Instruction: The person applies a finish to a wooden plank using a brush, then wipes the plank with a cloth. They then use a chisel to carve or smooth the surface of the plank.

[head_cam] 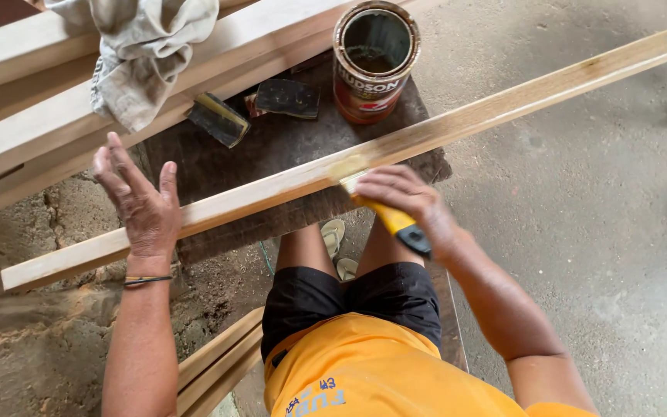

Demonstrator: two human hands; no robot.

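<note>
A long pale wooden strip (pixel 503 104) runs diagonally across a dark wooden work surface (pixel 272 147). My left hand (pixel 144 205) rests flat on the strip near its left end, fingers spread. My right hand (pixel 407 201) grips a putty knife with a yellow and black handle (pixel 399 225), its blade pressed on the strip near the middle, where a pale smear of filler (pixel 347 166) shows. An open round can (pixel 374 58) stands just behind the strip.
Stacked pale planks (pixel 32 116) lie at the back left with a grey rag (pixel 144 50) draped over them. Two sanding blocks (pixel 219 117) sit on the dark surface. More wooden strips (pixel 218 367) lean below. Concrete floor (pixel 604 232) spreads to the right.
</note>
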